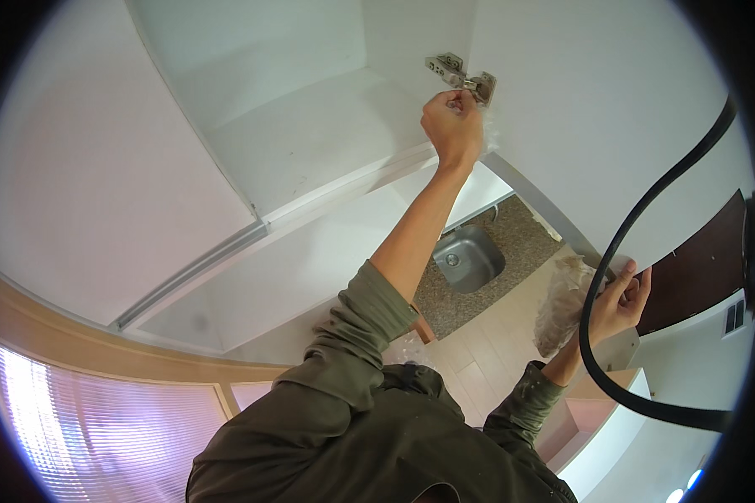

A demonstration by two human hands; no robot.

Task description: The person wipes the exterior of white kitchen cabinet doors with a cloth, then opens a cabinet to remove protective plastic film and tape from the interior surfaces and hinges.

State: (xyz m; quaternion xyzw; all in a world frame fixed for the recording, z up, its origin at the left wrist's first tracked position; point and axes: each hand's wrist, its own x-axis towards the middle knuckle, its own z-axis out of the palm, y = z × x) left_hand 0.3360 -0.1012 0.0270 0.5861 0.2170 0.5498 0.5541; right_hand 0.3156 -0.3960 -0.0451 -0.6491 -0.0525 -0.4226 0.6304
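Observation:
My left hand (454, 122) is raised at the metal concealed hinge (459, 75) that joins the cabinet's inner side to an open white cabinet door (591, 113). Its thumb and fingers pinch together just below the hinge; a small shiny thing shows between them, too small to name. Clear plastic film (491, 129) shows beside the wrist. At the right, my right hand (620, 302) touches the door's lower edge with fingers and thumb. A crumpled, translucent plastic bag (563, 305) hangs beside that hand; how it is held is hidden.
The white wall cabinet's bottom shelf (308, 151) lies left of the hinge, with a closed white door (100, 170) farther left. Below are a steel sink (472, 258) and a granite countertop (522, 232). A black cable (629, 220) curves across the right side. Window blinds (113, 427) stand lower left.

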